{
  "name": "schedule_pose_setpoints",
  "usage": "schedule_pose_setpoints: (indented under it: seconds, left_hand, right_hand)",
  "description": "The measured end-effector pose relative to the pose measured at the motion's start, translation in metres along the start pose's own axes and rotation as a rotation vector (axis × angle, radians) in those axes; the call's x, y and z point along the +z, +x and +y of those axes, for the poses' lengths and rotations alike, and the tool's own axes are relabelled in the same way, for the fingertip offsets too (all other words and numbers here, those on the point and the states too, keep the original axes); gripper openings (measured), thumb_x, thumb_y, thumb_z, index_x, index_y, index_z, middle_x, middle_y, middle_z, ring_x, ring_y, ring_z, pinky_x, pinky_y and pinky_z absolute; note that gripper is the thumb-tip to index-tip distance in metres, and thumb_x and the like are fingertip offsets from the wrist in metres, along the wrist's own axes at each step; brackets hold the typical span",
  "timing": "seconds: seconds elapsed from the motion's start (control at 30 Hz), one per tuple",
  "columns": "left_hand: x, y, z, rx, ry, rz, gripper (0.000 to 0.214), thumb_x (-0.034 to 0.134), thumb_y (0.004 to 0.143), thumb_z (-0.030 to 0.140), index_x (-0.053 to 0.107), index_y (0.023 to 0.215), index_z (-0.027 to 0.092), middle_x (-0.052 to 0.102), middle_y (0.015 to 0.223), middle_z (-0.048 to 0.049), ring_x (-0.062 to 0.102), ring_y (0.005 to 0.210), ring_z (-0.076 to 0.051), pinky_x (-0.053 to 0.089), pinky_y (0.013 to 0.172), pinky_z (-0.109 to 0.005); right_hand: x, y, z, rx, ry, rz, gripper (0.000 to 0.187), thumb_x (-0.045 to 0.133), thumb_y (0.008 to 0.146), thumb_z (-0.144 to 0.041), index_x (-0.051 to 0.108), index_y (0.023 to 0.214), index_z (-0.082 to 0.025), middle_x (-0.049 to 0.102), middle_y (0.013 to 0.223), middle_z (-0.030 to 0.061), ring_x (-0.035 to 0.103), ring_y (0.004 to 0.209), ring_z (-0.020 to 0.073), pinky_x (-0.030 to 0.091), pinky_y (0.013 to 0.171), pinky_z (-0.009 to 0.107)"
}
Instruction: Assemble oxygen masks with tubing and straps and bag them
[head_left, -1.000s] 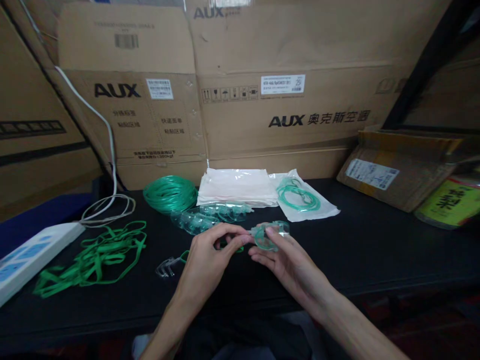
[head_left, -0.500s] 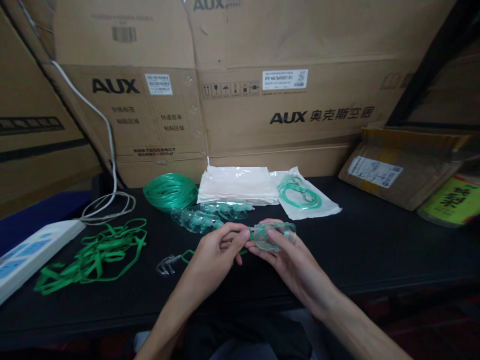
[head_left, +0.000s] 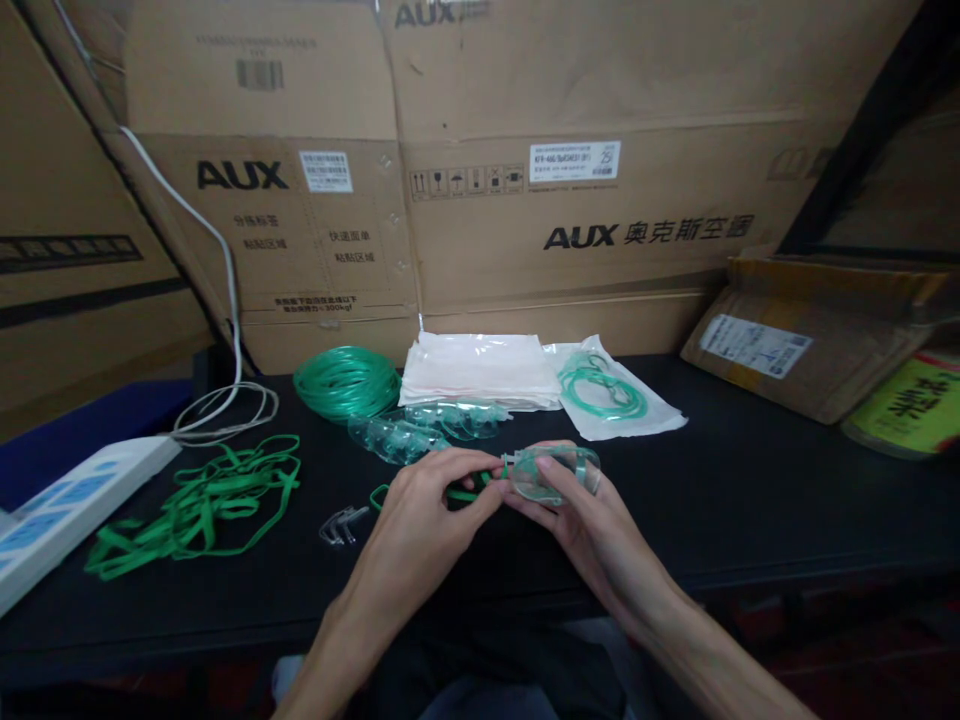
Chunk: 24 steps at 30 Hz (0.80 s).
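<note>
My right hand (head_left: 574, 515) grips a clear green plastic mask (head_left: 556, 472) just above the black table (head_left: 750, 500). My left hand (head_left: 424, 515) pinches a green elastic strap (head_left: 461, 490) at the mask's left edge; the strap trails down to the table. Behind the hands lie more clear masks (head_left: 420, 430) in a loose pile. A small clear angled connector (head_left: 341, 525) lies on the table left of my left hand.
A coil of green tubing (head_left: 346, 382), a stack of white bags (head_left: 480, 370) and a bagged green tube (head_left: 604, 395) line the back. Loose green straps (head_left: 199, 505), a white power strip (head_left: 52, 515) and cable sit left. Cardboard boxes (head_left: 570, 220) wall the rear; packages (head_left: 795, 335) at right.
The mask has turned in my right hand, its open side now facing more up. My left hand stays pinched at its left edge. The view shifted slightly.
</note>
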<state>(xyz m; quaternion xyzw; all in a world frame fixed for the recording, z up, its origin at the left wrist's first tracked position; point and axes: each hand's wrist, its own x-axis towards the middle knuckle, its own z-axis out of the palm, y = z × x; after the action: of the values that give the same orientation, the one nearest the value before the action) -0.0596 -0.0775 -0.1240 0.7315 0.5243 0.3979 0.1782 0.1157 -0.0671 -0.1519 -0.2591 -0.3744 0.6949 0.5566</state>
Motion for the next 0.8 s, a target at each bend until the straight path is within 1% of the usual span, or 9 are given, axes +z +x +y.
schedule_pose_setpoints:
  seconds: [0.1, 0.2, 0.3, 0.37, 0.43, 0.53, 0.63, 0.7, 0.8]
  left_hand:
    - [0.004, -0.001, 0.0, -0.02, 0.082, 0.07, 0.011, 0.074, 0.085, 0.02, 0.08, 0.094, 0.023, 0.08, 0.091, 0.001, 0.072, 0.081, -0.019, 0.054, 0.078, -0.028]
    - [0.005, -0.002, -0.001, -0.034, 0.089, 0.116, 0.011, 0.073, 0.086, 0.017, 0.081, 0.089, 0.023, 0.081, 0.089, 0.0015, 0.073, 0.078, -0.018, 0.055, 0.074, -0.026]
    - [0.001, -0.001, -0.003, -0.064, 0.072, 0.153, 0.01, 0.072, 0.088, 0.023, 0.081, 0.092, 0.024, 0.082, 0.093, 0.0023, 0.076, 0.08, -0.018, 0.055, 0.072, -0.024]
    - [-0.004, 0.0, -0.002, -0.071, 0.055, 0.171, 0.011, 0.071, 0.09, 0.027, 0.081, 0.095, 0.024, 0.082, 0.095, 0.0023, 0.077, 0.082, -0.018, 0.055, 0.071, -0.023]
    - [-0.007, 0.0, -0.002, -0.037, 0.035, 0.172, 0.013, 0.068, 0.092, 0.026, 0.08, 0.098, 0.024, 0.082, 0.097, 0.0018, 0.077, 0.087, -0.019, 0.056, 0.075, -0.023]
    - [-0.008, -0.002, 0.001, 0.048, 0.043, 0.15, 0.015, 0.064, 0.095, 0.023, 0.078, 0.098, 0.023, 0.081, 0.099, 0.0006, 0.075, 0.092, -0.019, 0.055, 0.082, -0.023]
    - [-0.007, -0.003, 0.004, 0.135, 0.082, 0.131, 0.014, 0.063, 0.095, 0.02, 0.077, 0.096, 0.023, 0.08, 0.099, 0.0004, 0.073, 0.092, -0.018, 0.053, 0.087, -0.025]
    - [-0.008, -0.004, 0.006, 0.176, 0.11, 0.148, 0.012, 0.065, 0.095, 0.02, 0.076, 0.095, 0.023, 0.08, 0.096, 0.0012, 0.073, 0.088, -0.017, 0.052, 0.089, -0.026]
    - [-0.009, -0.005, 0.009, 0.171, 0.14, 0.182, 0.007, 0.069, 0.092, 0.024, 0.076, 0.093, 0.025, 0.079, 0.09, 0.003, 0.071, 0.078, -0.016, 0.053, 0.08, -0.024]
  right_hand:
    - [0.0, -0.002, 0.001, 0.0, -0.001, -0.023, 0.018, 0.076, 0.089, -0.031, 0.065, 0.098, -0.021, 0.077, 0.093, 0.002, 0.075, 0.09, 0.0197, 0.059, 0.09, 0.041]
    - [0.002, -0.003, 0.002, 0.01, -0.008, -0.038, 0.018, 0.076, 0.089, -0.031, 0.065, 0.097, -0.02, 0.077, 0.093, 0.0027, 0.075, 0.091, 0.0206, 0.058, 0.09, 0.041]
    - [0.003, 0.0, 0.003, 0.01, -0.025, -0.012, 0.021, 0.077, 0.088, -0.033, 0.065, 0.1, -0.02, 0.077, 0.092, 0.0032, 0.075, 0.087, 0.0214, 0.058, 0.088, 0.04]
    - [0.002, 0.002, 0.003, -0.001, -0.046, 0.03, 0.026, 0.079, 0.086, -0.034, 0.065, 0.103, -0.02, 0.077, 0.09, 0.0035, 0.075, 0.083, 0.021, 0.058, 0.083, 0.037]
    - [0.002, 0.003, 0.002, -0.011, -0.062, 0.066, 0.033, 0.08, 0.084, -0.035, 0.065, 0.11, -0.02, 0.076, 0.09, 0.0036, 0.074, 0.08, 0.02, 0.058, 0.077, 0.034]
    - [0.002, 0.002, -0.001, -0.007, -0.06, 0.042, 0.038, 0.077, 0.087, -0.034, 0.063, 0.121, -0.024, 0.075, 0.097, 0.0033, 0.073, 0.082, 0.0194, 0.056, 0.076, 0.032]
    - [0.003, 0.0, -0.004, 0.009, -0.068, -0.024, 0.028, 0.071, 0.092, -0.034, 0.065, 0.117, -0.025, 0.074, 0.099, 0.0027, 0.072, 0.087, 0.0198, 0.055, 0.078, 0.032]
    - [0.004, 0.0, -0.004, 0.005, -0.096, -0.044, 0.022, 0.068, 0.094, -0.036, 0.067, 0.112, -0.023, 0.073, 0.098, 0.0028, 0.071, 0.087, 0.0199, 0.055, 0.078, 0.032]
    - [0.004, 0.0, -0.001, -0.042, -0.183, -0.045, 0.022, 0.065, 0.095, -0.04, 0.068, 0.108, -0.023, 0.073, 0.1, 0.0033, 0.071, 0.088, 0.0202, 0.054, 0.078, 0.032]
